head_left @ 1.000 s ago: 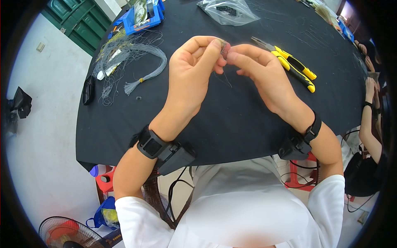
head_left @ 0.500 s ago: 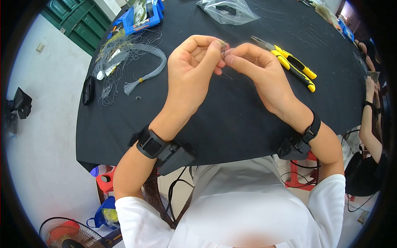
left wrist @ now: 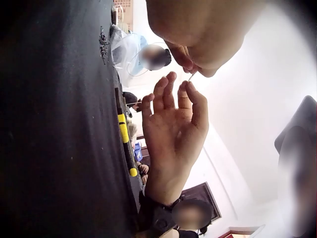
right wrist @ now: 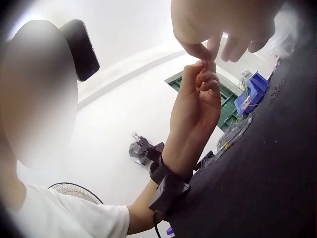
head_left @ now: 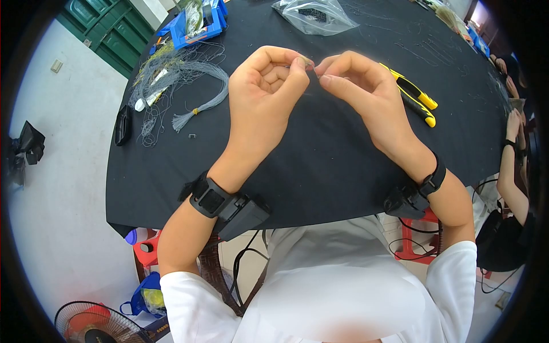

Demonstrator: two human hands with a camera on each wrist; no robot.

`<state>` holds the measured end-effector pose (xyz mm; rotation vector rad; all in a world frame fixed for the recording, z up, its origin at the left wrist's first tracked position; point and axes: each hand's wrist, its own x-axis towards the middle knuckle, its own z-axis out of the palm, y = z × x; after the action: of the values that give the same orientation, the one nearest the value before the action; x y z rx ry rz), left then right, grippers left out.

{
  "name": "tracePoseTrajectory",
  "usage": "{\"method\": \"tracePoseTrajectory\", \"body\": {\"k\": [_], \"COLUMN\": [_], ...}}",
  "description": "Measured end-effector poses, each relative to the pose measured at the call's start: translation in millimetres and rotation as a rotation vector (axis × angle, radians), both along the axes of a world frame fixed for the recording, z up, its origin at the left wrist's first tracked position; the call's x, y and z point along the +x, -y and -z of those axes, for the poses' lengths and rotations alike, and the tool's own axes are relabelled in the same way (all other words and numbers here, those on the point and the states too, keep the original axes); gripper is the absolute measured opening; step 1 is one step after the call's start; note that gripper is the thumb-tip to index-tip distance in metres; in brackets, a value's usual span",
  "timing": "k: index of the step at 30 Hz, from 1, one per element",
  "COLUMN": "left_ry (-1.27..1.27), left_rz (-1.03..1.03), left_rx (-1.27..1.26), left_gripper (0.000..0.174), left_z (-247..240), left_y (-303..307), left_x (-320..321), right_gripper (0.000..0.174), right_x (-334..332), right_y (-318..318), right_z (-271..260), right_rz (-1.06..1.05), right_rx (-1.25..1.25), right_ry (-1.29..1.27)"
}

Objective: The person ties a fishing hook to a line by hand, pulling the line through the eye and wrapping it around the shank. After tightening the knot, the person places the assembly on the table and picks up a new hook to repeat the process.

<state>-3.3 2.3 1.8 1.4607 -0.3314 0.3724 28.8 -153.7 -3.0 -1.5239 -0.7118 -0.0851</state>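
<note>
Above the table, my left hand (head_left: 266, 86) pinches something tiny between thumb and index finger, the other fingers curled in. My right hand (head_left: 366, 94) meets it from the other side, thumb and index fingertips together. In the left wrist view a thin, pale, slightly curved wire-like piece (left wrist: 191, 77) bridges the two sets of fingertips; its kind cannot be told. Most of it is hidden by the fingers. Yellow-and-black pliers (head_left: 414, 94) lie just beyond my right hand, their nose hidden behind it.
A bundle of grey line (head_left: 209, 94), tied with a yellow band, lies left beside a loose tangle. Farther back are a blue tray (head_left: 200, 37) and a clear plastic bag (head_left: 314, 17) with dark small pieces. Thin strands lie back right. Another person's arm (head_left: 512, 171) is at the right edge.
My right hand has shifted right and slightly up, now covering the pliers' nose. The fine strand that hung below the fingertips no longer shows. My left hand has moved slightly up and left.
</note>
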Motion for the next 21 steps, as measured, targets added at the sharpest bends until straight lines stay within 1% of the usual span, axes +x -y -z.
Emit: {"method": "tracePoseTrajectory", "body": {"k": [2, 5, 8, 11, 17, 21], "left_ry": [0.012, 0.022, 0.046, 0.044, 0.069, 0.119], "left_rz": [0.009, -0.021, 0.004, -0.008, -0.049, -0.096], "left_rx": [-0.008, -0.038, 0.036, 0.111, 0.163, 0.2], "left_gripper": [0.01, 0.006, 0.01, 0.01, 0.011, 0.009], "left_z": [0.6, -0.5, 1.3, -0.8, -7.4, -3.0], "left_y": [0.4, 4.0, 0.2, -3.1, 0.7, -0.3], "left_x": [0.8, 2.6, 2.0, 0.2, -5.3, -0.8], "right_gripper": [0.011, 0.011, 0.011, 0.01, 0.011, 0.011], "right_x": [0.4, 2.7, 3.4, 2.5, 3.6, 3.4], "right_y": [-0.1, -0.5, 0.8, 0.9, 3.3, 4.4], "right_z": [0.5, 1.6, 0.5, -1.3, -3.1, -5.6], "right_rz": [0.002, 0.041, 0.076, 0.078, 0.109, 0.115], "right_rx": [-0.004, -0.028, -0.068, -0.078, -0.103, -0.134], "right_ry": [0.004, 0.091, 0.154, 0.15, 0.241, 0.265]}}
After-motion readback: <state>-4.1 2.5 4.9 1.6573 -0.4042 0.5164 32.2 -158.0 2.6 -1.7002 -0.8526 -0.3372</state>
